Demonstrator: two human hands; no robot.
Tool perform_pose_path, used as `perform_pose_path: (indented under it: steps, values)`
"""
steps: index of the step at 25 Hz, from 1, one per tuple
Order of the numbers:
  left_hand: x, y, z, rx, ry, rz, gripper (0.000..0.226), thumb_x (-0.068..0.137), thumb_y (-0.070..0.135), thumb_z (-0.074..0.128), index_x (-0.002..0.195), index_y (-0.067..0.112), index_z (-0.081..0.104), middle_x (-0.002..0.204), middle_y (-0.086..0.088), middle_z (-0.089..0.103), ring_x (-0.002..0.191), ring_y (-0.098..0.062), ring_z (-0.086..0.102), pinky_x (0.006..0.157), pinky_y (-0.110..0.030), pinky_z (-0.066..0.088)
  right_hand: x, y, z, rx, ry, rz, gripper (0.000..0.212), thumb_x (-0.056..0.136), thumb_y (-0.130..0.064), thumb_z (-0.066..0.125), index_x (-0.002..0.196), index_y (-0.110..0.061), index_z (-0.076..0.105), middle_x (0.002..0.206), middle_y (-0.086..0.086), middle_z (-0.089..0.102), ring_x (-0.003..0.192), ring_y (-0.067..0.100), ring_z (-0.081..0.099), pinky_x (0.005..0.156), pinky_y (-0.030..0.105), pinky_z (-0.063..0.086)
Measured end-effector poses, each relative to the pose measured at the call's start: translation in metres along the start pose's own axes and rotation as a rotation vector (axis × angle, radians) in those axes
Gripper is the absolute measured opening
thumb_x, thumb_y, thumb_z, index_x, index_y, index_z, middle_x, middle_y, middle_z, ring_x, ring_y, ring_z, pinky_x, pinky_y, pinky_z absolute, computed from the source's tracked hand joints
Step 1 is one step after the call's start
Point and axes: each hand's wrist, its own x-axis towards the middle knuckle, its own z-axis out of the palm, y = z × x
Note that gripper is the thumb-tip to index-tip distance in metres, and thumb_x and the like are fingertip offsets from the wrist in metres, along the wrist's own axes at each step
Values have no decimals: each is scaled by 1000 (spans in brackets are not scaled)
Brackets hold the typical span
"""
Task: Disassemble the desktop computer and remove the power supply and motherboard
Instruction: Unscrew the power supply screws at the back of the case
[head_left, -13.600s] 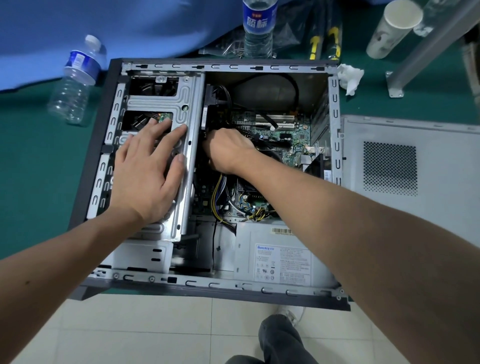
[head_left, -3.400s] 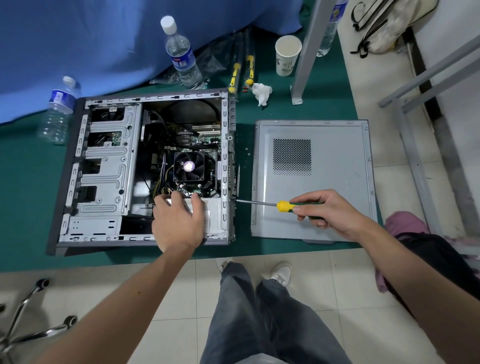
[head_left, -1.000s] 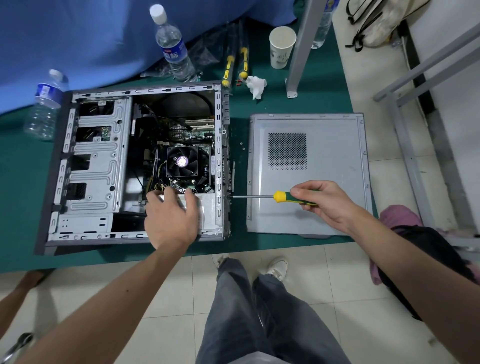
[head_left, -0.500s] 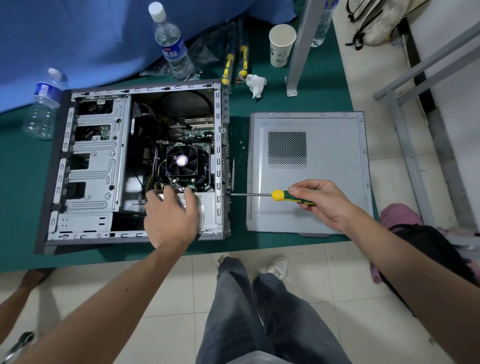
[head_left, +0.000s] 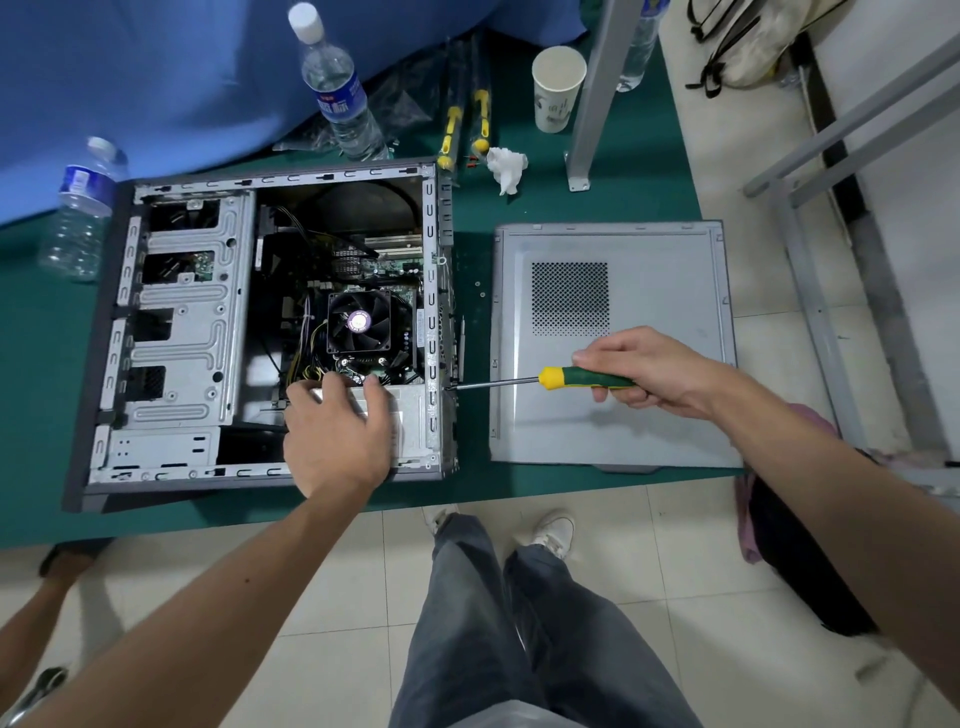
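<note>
- left hand (head_left: 335, 441): fingers spread flat, pressing the power supply (head_left: 410, 421) in the near right corner of the open case (head_left: 98, 364).
- right hand (head_left: 644, 371): fingers curled round the screwdriver (head_left: 545, 379), tip at the case's rear wall.
- motherboard (head_left: 384, 267): inside the case, beyond the fan.

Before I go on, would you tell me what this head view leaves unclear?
- Grey power supply: mostly covered by the left hand.
- Screw at the tip of the green-and-yellow screwdriver, gripped by the right hand: too small to see.
- Green motherboard: partly under the black cooler fan.
</note>
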Motion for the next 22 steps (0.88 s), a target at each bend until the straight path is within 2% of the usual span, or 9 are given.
perform_pose_path:
  steps: [3, 6, 8, 12, 14, 16, 17, 19, 22]
  values:
    - [0, -1, 1, 3, 3, -3, 53, 92, 62, 25, 92, 15, 49, 122, -16, 45, 103, -37, 50, 71, -40, 37, 1, 4, 5, 23, 45, -94, 15, 85, -27, 74, 90, -12, 77, 73, 14, 68, 52, 15, 46, 44, 20, 39]
    - [1, 0, 0, -4, 8, -1, 54, 91, 63, 23, 91, 16, 49, 119, -16, 46, 101, -37, 50, 71, -39, 36, 0, 12, 14, 87, 103, -69, 12, 84, -25, 74, 87, -14, 78, 72, 14, 68, 58, 18, 48, 48, 20, 41]
    - [1, 0, 1, 0, 7, -1, 53, 91, 63, 23, 90, 16, 48, 119, -16, 45, 100, -37, 50, 71, -39, 36, -1, 14, 13, 65, 116, -131, 8, 83, -23, 76, 87, -17, 78, 74, 10, 70, 59, 16, 52, 49, 20, 44]
    - [1, -1, 0, -7, 11, 3, 52, 91, 63, 24, 88, 17, 47, 118, -15, 45, 99, -36, 51, 71, -39, 36, -10, 12, 10, -189, 127, -372, 23, 73, -15, 85, 93, -20, 77, 87, -3, 72, 77, 10, 61, 68, 18, 49]
    - [0, -1, 0, 2, 3, -1, 53, 92, 63, 24, 88, 16, 48, 118, -15, 45, 99, -36, 51, 71, -40, 37, -10, 13, 17, -1, 152, -295, 22, 81, -25, 79, 98, -14, 73, 86, 2, 70, 73, 14, 61, 61, 24, 50]
    - [1, -1, 0, 8, 2, 3, 53, 93, 63, 24, 88, 16, 48, 118, -15, 45, 99, -36, 51, 71, -40, 38, -6, 12, 21, 310, 255, -18, 34, 92, -42, 63, 94, -8, 69, 86, 10, 65, 69, 21, 61, 52, 28, 50]
    - [1, -1, 1, 5, 4, 3, 53, 93, 63, 25, 88, 16, 48, 117, -15, 45, 99, -36, 51, 71, -40, 38, -5, 12, 24, 424, 291, 79, 33, 95, -37, 59, 89, -6, 68, 85, 12, 62, 68, 22, 62, 50, 28, 50]
    - [2, -1, 1, -5, 5, -1, 52, 93, 62, 26, 87, 16, 49, 116, -15, 45, 98, -37, 51, 71, -41, 39, 0, 18, 28, 526, 344, 110, 9, 90, -14, 66, 85, -7, 64, 82, 11, 60, 63, 18, 64, 51, 28, 51]
    - [2, -2, 1, 0, 5, -5, 53, 93, 62, 26, 88, 15, 50, 117, -15, 45, 99, -37, 50, 71, -40, 37, -1, 21, 33, 669, 349, -50, 17, 82, 2, 70, 90, -12, 63, 80, 5, 65, 75, 17, 67, 67, 27, 56]
